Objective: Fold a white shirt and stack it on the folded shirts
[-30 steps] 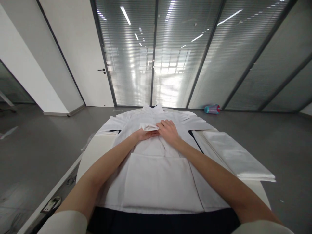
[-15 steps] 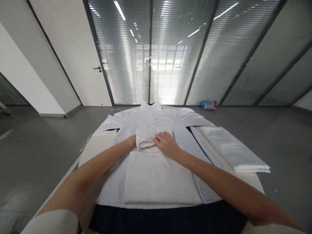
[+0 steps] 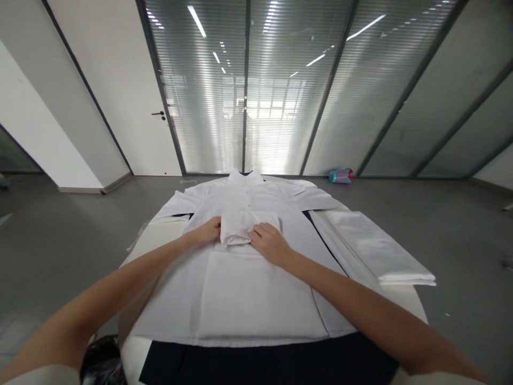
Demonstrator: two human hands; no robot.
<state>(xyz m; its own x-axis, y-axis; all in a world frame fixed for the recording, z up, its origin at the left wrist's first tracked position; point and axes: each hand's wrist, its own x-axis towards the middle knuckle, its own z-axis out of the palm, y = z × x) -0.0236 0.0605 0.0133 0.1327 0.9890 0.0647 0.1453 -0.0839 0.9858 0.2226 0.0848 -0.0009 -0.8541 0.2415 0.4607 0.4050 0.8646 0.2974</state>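
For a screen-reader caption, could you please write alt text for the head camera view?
Both bare hands, left hand and right hand, rest on a small folded white cloth atop a white shirt spread over a table. Folded white fabric lies on the right.

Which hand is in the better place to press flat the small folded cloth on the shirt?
The right hand, probably. Its fingers already lie on the near edge of the folded cloth, which rests on the shirt. The left hand only touches the cloth's left side.
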